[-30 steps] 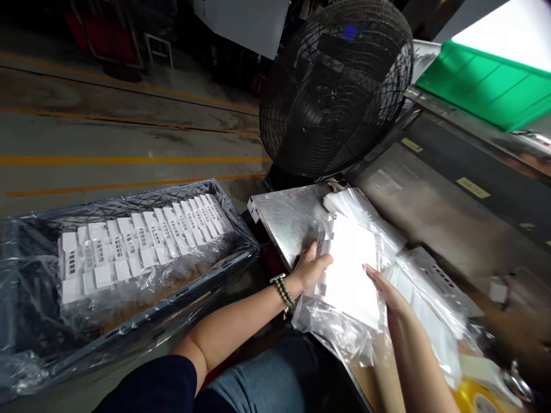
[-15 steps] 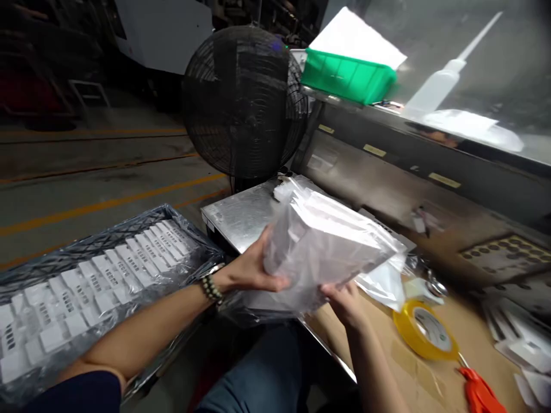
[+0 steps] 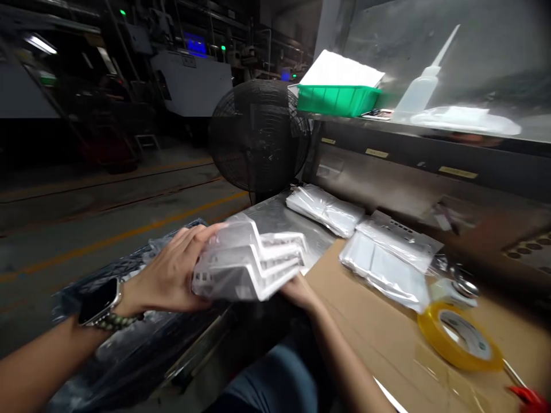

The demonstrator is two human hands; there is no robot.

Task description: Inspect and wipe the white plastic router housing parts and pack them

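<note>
A stack of white bent panels [image 3: 258,264] with small square cut-outs is held up over the bench's front left corner. It looks to be in clear plastic and is blurred by motion. My left hand [image 3: 181,269] grips its left end, fingers over the top and thumb underneath. My right hand [image 3: 297,291] holds it from below at the right end; most of its fingers are hidden behind the panels. Right of the hands, a plastic-bagged stack of white panels [image 3: 387,264] lies on brown cardboard [image 3: 344,298]. Behind it is a pile of clear plastic bags [image 3: 325,207].
A plastic-lined crate [image 3: 112,355] stands left below my arm. Yellow tape [image 3: 460,335], a metal-topped bottle [image 3: 458,289] and a red-handled tool [image 3: 529,397] lie right. A black fan [image 3: 260,137] stands behind; a shelf holds a green bin [image 3: 336,100] and squeeze bottle [image 3: 417,92].
The bagged panels have moved left and turned, so their stepped edges now face me. My left hand has shifted left to their end. The view has tilted up, and the crate is largely covered.
</note>
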